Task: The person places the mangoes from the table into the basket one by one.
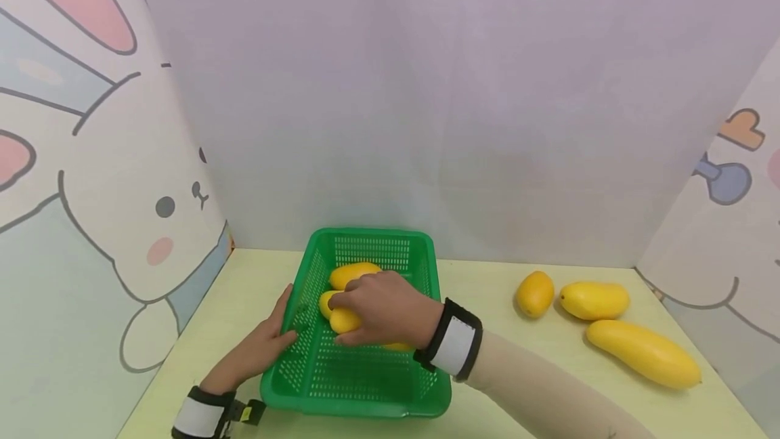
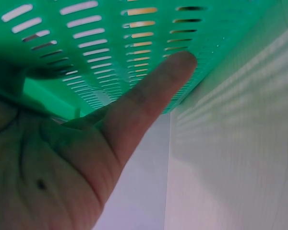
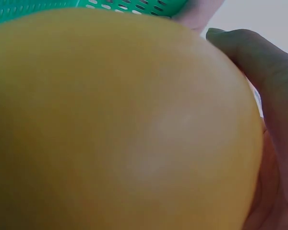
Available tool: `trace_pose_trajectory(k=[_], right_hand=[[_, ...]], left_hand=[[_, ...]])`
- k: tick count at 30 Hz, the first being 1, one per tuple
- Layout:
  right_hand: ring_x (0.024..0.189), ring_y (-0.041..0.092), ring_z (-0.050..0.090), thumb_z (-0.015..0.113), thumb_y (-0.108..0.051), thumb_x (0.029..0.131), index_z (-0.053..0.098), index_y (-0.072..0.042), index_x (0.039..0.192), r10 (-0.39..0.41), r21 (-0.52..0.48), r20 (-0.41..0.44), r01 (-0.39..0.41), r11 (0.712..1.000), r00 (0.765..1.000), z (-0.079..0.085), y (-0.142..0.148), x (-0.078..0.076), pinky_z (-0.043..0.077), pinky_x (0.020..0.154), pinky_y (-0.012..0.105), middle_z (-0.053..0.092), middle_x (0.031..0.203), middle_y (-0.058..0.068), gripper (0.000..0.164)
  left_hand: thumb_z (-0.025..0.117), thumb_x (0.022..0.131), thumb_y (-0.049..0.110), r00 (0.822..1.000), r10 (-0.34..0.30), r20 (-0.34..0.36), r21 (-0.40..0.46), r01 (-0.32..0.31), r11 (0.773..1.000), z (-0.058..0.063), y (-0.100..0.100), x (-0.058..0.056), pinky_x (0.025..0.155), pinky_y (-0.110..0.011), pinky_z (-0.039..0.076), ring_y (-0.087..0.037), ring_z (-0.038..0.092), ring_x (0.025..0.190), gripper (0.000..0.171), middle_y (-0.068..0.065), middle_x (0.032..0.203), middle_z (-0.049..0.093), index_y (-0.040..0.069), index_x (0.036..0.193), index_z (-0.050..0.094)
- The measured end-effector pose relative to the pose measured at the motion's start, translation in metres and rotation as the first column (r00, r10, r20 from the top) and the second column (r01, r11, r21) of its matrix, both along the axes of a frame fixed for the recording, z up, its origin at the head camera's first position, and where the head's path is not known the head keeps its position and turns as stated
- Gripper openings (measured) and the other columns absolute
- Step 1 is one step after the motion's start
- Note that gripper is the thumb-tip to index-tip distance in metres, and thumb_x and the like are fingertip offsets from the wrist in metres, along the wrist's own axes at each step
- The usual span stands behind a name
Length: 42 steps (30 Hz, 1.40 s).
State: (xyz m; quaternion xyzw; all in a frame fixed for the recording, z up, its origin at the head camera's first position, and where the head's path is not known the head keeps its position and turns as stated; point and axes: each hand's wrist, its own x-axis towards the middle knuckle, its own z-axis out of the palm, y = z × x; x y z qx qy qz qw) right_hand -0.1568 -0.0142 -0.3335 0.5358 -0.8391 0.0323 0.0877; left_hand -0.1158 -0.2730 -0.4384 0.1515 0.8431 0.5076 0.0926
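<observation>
From the head view, I lose part of the gripped yellow fruit [image 1: 345, 321] behind the right fingers [image 1: 350, 298]; near them, the wrist [image 1: 428, 324] mostly hides another yellow fruit [image 1: 399, 347].

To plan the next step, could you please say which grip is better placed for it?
Probably the right grip, to move the smooth, rounded yellow fruit it holds; the left grip only touches the perforated green plastic basket.

This was a screened tabletop [image 1: 493, 297], its room unclear: a rabbit-printed wall [image 1: 110, 188] stood left, a lilac backdrop [image 1: 426, 107] far.
</observation>
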Motion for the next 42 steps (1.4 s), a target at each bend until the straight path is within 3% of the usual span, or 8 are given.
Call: trace_pose_trajectory(k=[9,19,22,30,35,42], right_hand=[[0.063,0.001,0.043,0.063,-0.059,0.076,0.063,-0.03,0.099,0.026,0.043,-0.032,-0.025,0.999,0.999,-0.006,-0.011,-0.001,0.035,0.051,0.018,0.049,0.075,-0.015,0.038],[0.062,0.001,0.042,0.063,-0.06,0.077,0.061,-0.028,0.096,0.015,0.13,-0.003,-0.014,0.991,1.0,-0.019,-0.024,0.0,0.034,0.049,0.018,0.047,0.073,-0.014,0.037],[0.063,0.001,0.043,0.064,-0.06,0.077,0.062,-0.028,0.098,0.013,0.146,0.001,-0.013,0.989,1.0,-0.022,-0.028,0.0,0.034,0.049,0.018,0.049,0.074,-0.014,0.038],[0.063,0.0,0.043,0.063,-0.061,0.077,0.063,-0.028,0.102,0.006,0.184,-0.011,-0.004,0.983,1.0,-0.028,-0.034,-0.002,0.035,0.047,0.018,0.051,0.075,-0.014,0.041],[0.062,0.0,0.043,0.061,-0.061,0.078,0.063,-0.029,0.103,0.004,0.198,-0.009,-0.002,0.98,1.0,-0.032,-0.036,-0.003,0.034,0.047,0.018,0.049,0.073,-0.014,0.041],[0.062,0.001,0.043,0.062,-0.06,0.077,0.063,-0.028,0.103,0.006,0.229,-0.007,-0.004,0.973,1.0,-0.031,-0.041,-0.002,0.035,0.048,0.019,0.048,0.072,-0.014,0.041]], left_hand=[[0.042,0.096,0.007,1.0,-0.002,-0.005,0.011,0.002,1.0,-0.001,-0.001,0.002,0.074,-0.034,0.05,-0.022,0.06,0.087,0.078,-0.031,0.147,0.013,0.013,0.147,-0.016],[0.041,0.096,0.006,0.999,-0.023,0.025,0.071,0.021,0.997,-0.007,-0.001,0.003,0.069,-0.034,0.052,-0.024,0.063,0.083,0.077,-0.035,0.14,0.025,0.014,0.147,-0.017],[0.04,0.097,0.006,0.999,-0.035,0.011,0.074,0.034,0.997,-0.006,-0.002,0.003,0.07,-0.034,0.052,-0.024,0.062,0.085,0.077,-0.034,0.142,0.022,0.016,0.147,-0.017],[0.04,0.097,0.008,0.998,-0.049,-0.035,0.035,0.05,0.998,-0.004,0.0,0.002,0.077,-0.034,0.05,-0.024,0.059,0.096,0.075,-0.031,0.147,0.015,0.013,0.147,-0.016],[0.039,0.097,0.007,0.999,-0.036,-0.017,0.027,0.036,0.999,-0.005,0.0,0.0,0.073,-0.032,0.051,-0.022,0.061,0.092,0.076,-0.031,0.146,0.018,0.018,0.147,-0.016],[0.038,0.097,0.006,0.999,-0.026,-0.033,0.014,0.027,1.0,-0.005,0.0,-0.001,0.073,-0.032,0.051,-0.021,0.061,0.09,0.075,-0.031,0.145,0.021,0.015,0.147,-0.017]])
